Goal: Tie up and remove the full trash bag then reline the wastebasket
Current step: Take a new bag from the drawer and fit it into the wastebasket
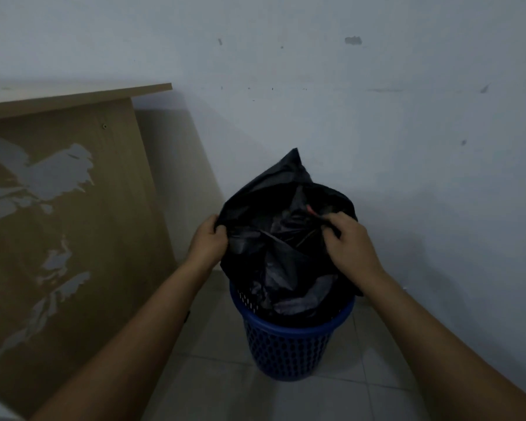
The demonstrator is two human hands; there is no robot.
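Your left hand (208,241) and right hand (346,241) were closed on opposite rims of the thin black plastic trash bag (281,253), seated in the blue perforated plastic wastebasket (286,344); the limp, slippery film probably handled best gathered at the neck.

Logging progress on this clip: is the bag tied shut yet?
Not yet. The bag mouth gapes open, left hand and right hand gripping opposite edges; it sits in the basket.

We are finding open tiled floor (286,399) in front of the blue wastebasket (286,344). The wall (407,147) is standing close behind the wastebasket, and a wooden desk panel (73,223) is blocking its left; its right is lying open.
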